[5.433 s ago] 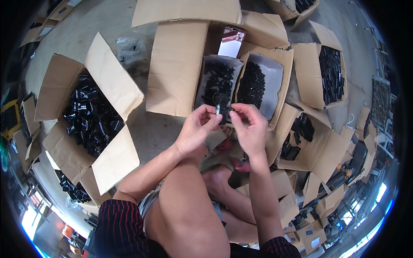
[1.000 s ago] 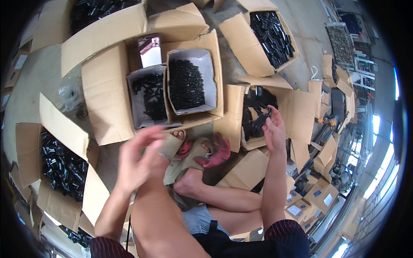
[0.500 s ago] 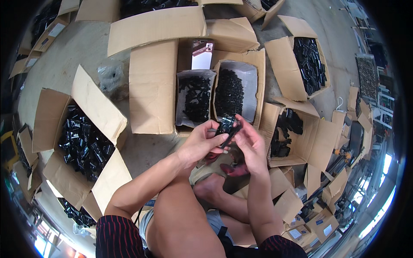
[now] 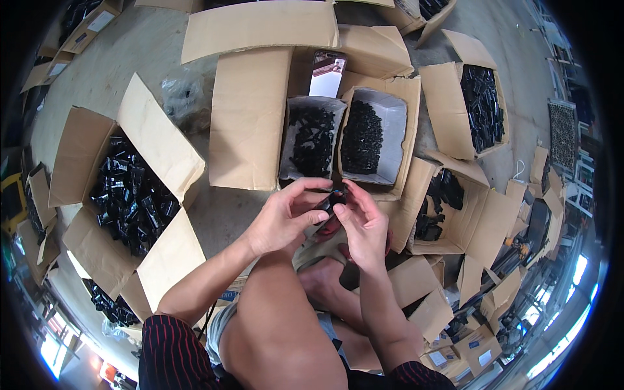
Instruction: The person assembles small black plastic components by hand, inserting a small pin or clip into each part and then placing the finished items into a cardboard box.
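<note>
I observe the left hand (image 4: pixel 281 216) and right hand (image 4: pixel 363 227) jointly pinching a small black part (image 4: pixel 335 199), just on the near side of the large carton (image 4: pixel 249 123). Inside that carton: two grey trays (image 4: pixel 394 130) of black pieces (image 4: pixel 361 140), plus a phone (image 4: pixel 326 75). Left of it stands an open box (image 4: pixel 156 127) of glossy parts (image 4: pixel 133 198).

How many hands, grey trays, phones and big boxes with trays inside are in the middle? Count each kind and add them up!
Bare hands, left hand and right hand: 2
Open grey trays of small black pieces: 2
Flat rectangular phone: 1
Open brown cardboard box holding the trays: 1
Total: 6
</note>
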Motion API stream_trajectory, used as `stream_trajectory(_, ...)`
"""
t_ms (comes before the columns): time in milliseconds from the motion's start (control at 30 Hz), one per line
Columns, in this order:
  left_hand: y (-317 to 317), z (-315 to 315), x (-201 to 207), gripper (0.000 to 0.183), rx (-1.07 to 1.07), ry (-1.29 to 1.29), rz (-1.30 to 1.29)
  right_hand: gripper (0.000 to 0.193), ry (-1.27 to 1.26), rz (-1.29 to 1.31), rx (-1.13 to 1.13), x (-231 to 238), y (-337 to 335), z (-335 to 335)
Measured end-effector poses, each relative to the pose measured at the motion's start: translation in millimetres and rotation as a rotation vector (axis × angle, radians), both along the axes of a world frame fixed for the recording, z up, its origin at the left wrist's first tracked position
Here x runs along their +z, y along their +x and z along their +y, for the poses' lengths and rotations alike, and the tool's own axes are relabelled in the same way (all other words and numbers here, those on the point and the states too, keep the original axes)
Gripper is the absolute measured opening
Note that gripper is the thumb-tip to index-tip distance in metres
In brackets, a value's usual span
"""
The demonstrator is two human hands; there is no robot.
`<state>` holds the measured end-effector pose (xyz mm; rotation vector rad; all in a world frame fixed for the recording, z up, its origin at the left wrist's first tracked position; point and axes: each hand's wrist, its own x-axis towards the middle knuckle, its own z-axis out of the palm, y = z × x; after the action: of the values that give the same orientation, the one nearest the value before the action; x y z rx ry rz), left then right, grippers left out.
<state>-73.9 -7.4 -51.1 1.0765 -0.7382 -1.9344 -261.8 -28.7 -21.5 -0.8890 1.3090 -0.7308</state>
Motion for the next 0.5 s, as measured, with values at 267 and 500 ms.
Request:
stream_trajectory(267, 9, 3, 7, 0.072, -0.047, -0.108, -0.081, 0.047, -0.085, 0.118, 0.128, 10, 4, 3)
stream_trajectory(500, 10, 11, 3, 0.071, 0.073, -0.078, 0.123, 0.045, -0.076, -0.014, 0.146, 15, 2, 0)
